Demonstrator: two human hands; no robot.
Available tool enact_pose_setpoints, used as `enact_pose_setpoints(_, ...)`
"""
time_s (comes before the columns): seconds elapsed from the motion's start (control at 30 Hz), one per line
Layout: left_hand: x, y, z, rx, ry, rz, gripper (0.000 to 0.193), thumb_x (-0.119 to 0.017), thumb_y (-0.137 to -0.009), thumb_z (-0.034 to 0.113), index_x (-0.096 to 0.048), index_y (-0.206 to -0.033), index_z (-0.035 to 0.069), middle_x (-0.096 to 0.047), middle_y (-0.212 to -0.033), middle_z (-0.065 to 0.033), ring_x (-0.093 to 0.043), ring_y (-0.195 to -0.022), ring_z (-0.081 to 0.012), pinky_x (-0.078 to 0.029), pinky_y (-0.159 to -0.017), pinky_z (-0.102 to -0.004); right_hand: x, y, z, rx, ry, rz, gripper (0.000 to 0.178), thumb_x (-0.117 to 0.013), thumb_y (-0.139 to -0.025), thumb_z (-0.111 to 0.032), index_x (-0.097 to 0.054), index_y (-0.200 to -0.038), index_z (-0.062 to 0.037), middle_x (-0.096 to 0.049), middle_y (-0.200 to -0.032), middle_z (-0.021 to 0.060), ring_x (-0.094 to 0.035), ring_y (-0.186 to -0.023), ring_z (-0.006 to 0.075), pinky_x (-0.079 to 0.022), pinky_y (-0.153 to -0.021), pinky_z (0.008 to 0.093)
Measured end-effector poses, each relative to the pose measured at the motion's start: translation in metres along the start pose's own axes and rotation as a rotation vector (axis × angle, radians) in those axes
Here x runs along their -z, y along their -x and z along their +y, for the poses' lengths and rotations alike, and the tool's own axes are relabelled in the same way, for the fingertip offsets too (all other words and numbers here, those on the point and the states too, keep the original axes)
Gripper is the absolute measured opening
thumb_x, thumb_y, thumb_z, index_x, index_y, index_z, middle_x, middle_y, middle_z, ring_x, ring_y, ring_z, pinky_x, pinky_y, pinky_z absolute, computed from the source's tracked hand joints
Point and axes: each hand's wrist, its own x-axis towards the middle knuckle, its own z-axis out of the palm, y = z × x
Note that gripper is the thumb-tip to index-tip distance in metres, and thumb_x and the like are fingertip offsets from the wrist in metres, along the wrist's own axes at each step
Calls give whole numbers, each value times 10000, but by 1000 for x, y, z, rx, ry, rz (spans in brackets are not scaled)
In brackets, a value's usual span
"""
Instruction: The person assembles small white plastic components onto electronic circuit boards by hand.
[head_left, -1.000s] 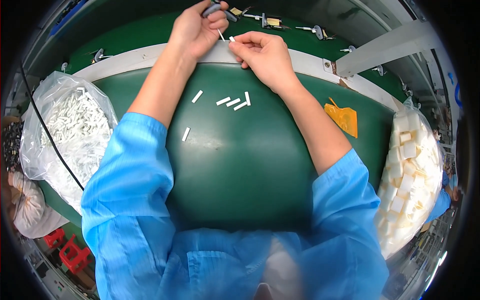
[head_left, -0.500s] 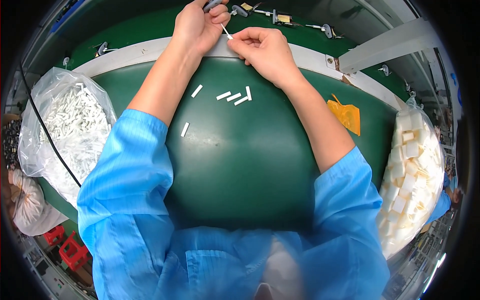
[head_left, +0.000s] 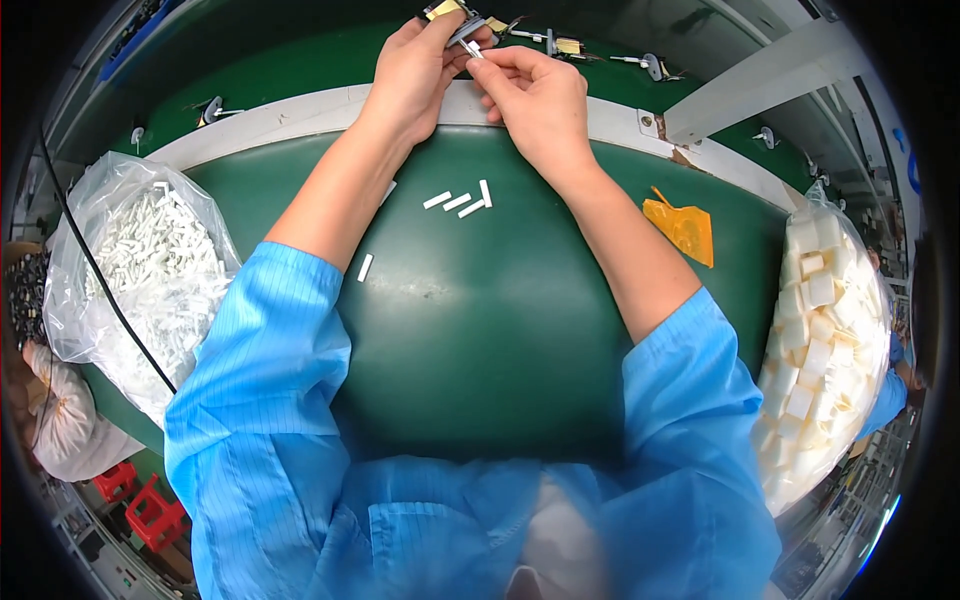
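At the far edge of the table, my left hand (head_left: 415, 78) is closed on a small grey part with a yellow block (head_left: 466, 28). My right hand (head_left: 538, 105) pinches a short white sleeve (head_left: 474, 48) against that part; fingers cover some of where they meet. Several loose white sleeves (head_left: 471, 208) lie on the green table (head_left: 480, 320), nearer to me than my hands. Another white sleeve (head_left: 365, 267) rests apart from them, beside my left forearm, which partly hides one more.
On the left stands an open clear bag (head_left: 160, 240) of white sleeves, with a black cable (head_left: 105, 285) across it. A bag of cream blocks (head_left: 815, 350) is at the right, near an orange scrap (head_left: 682, 232). Grey parts (head_left: 651, 67) lie beyond the white rail (head_left: 290, 130).
My left hand has turned, bringing the grey part with its yellow block more into sight. My right hand has moved slightly up, and the white sleeve is now against the part.
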Motion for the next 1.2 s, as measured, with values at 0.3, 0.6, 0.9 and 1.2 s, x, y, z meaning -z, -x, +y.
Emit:
enact_pose_setpoints(0.3,-6,-4,0,-27,-49,-6,127,-522,-924,150,-563,-969,38,-621,-838,-50,-595,-746,-128,-485,-645,-248,6,-3,6,238,361,-65,216,-704,-788,-185,-667,-913,-12,-647,-747,56,-575,-632,102,-478,-603,246)
enact_pose_setpoints(0.6,20,-47,49,-324,-1476,43,252,-636,-813,203,-633,-935,-17,-660,-724,-145,-659,-673,-256,-521,-643,-332,-16,25,-2,648,267,-396,144,-669,-758,-187,-676,-858,-84,-595,-851,51,-552,-859,234,-471,-780,356)
enact_pose_setpoints(0.9,57,-41,83,-350,-2001,314,320,-554,-851,307,-651,-963,24,-649,-882,-203,-631,-875,-364,-514,-754,-431,-19,40,-7,838,717,-549,53,-645,-789,-99,-614,-785,-57,-563,-822,31,-559,-806,198,-495,-679,312)
enact_pose_setpoints(1.2,162,-21,147,343,-2467,315,518,-398,-934,465,-653,-1010,21,-637,-1061,-210,-622,-962,-388,-496,-846,-459,-18,27,-3,633,373,-282,63,-633,-781,-68,-593,-772,-20,-610,-747,71,-596,-645,172,-490,-584,264)
